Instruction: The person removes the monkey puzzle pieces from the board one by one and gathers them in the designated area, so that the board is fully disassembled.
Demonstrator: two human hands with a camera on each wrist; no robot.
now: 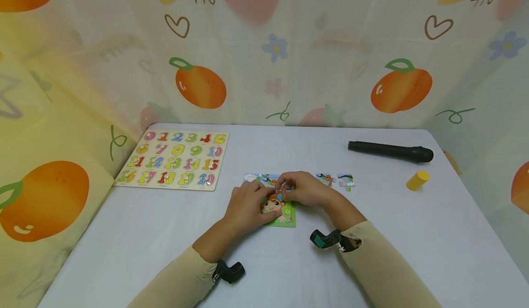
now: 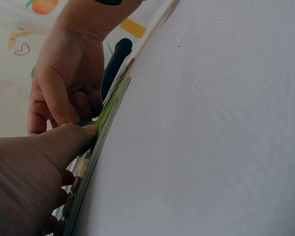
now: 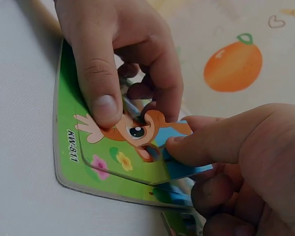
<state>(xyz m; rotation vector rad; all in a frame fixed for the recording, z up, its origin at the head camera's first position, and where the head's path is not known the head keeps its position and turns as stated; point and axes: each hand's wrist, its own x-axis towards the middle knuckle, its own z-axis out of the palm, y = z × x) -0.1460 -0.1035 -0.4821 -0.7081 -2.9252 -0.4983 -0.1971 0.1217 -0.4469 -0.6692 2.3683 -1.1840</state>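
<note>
A jigsaw board [image 1: 287, 221] with a cartoon monkey on green lies flat on the table. My left hand [image 1: 247, 205] rests on it from the left, its thumb [image 3: 106, 109] pressing on the picture beside the monkey's face [image 3: 135, 131] and its index fingertip down near the top of the head. From the other side my right hand [image 1: 305, 189] pinches a blue puzzle piece [image 3: 187, 169] between thumb and fingers, at the edge of the face section. Part of the board is hidden under both hands. Two loose puzzle pieces [image 1: 345, 181] lie right of it.
A wooden number board [image 1: 172, 158] sits at the back left of the white table [image 1: 161, 234]. Toward the back right are a black microphone [image 1: 390, 151] and a yellow cylinder [image 1: 418, 180]. Fruit-printed cloth [image 1: 289, 69] hangs behind the table.
</note>
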